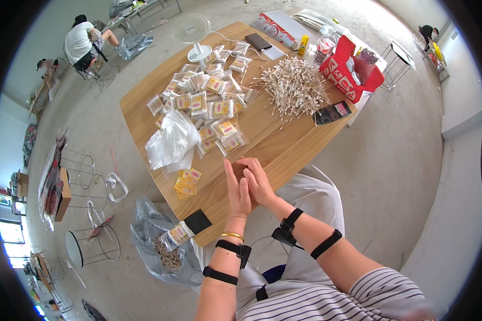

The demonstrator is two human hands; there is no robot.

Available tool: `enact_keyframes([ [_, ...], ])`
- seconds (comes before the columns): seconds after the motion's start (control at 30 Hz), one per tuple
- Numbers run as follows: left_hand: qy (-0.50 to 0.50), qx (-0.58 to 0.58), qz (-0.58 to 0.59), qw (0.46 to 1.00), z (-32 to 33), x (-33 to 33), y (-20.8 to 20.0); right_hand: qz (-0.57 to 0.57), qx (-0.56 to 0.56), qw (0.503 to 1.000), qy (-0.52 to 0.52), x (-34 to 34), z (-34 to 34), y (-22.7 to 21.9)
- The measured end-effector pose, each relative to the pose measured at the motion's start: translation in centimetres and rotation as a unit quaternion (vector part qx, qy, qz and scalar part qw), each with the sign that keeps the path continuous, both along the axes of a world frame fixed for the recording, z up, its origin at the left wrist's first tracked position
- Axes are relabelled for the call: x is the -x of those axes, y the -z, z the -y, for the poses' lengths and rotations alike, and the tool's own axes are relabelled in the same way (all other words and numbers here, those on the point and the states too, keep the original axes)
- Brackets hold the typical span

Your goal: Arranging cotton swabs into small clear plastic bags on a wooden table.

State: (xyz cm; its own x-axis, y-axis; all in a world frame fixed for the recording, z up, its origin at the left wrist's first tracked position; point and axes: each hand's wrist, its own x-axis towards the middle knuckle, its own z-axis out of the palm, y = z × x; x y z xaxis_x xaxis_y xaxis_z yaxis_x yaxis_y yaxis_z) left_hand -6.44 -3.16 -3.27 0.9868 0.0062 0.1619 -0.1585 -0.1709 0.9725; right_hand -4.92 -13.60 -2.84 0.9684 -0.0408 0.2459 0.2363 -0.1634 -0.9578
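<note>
Over the near edge of the wooden table (289, 140), my left hand (238, 190) and my right hand (258, 184) are brought together, palms facing. Thin brown sticks of cotton swabs show in the narrow gap between them; the fingers hide most of the bunch. Beyond my hands, to the right, lies a big loose heap of cotton swabs (294, 88). Filled packets of cotton swabs (211, 96) are piled to the left. In front of that pile rest clear plastic bags (171, 140), with several yellow cards (188, 182) closer to my left hand.
A white fan (191, 31), a dark phone (258, 41) and a red bag (348, 69) stand or lie toward the far side. At the near left corner, a packet (178, 234) hangs by a black pad (198, 221), above a grey plastic bag (144, 235). Stools (75, 249) stand left.
</note>
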Motion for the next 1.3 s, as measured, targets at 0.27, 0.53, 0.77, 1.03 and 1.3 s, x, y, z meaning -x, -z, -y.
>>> enact_keyframes([
  [0.27,-0.057,0.03,0.028,0.998,-1.6,0.6,-0.9,0.009,0.026,0.997,0.078,0.1,3.9,0.7],
  [0.53,0.055,-0.519,0.066,0.85,-0.8,2.3,-0.2,0.018,0.164,0.983,0.08,2.3,5.2,-0.5],
  [0.77,0.064,-0.538,0.043,0.839,-0.9,2.5,0.3,0.063,0.293,0.954,0.014,2.1,4.4,-1.0],
  [1.03,0.052,-0.53,0.085,0.842,-0.5,2.7,-0.1,0.031,0.339,0.94,0.032,-3.0,3.5,-0.4],
  [1.3,0.057,-0.492,0.088,0.865,-0.5,2.8,-0.3,0.022,0.346,0.934,0.086,-5.2,8.8,-0.6],
])
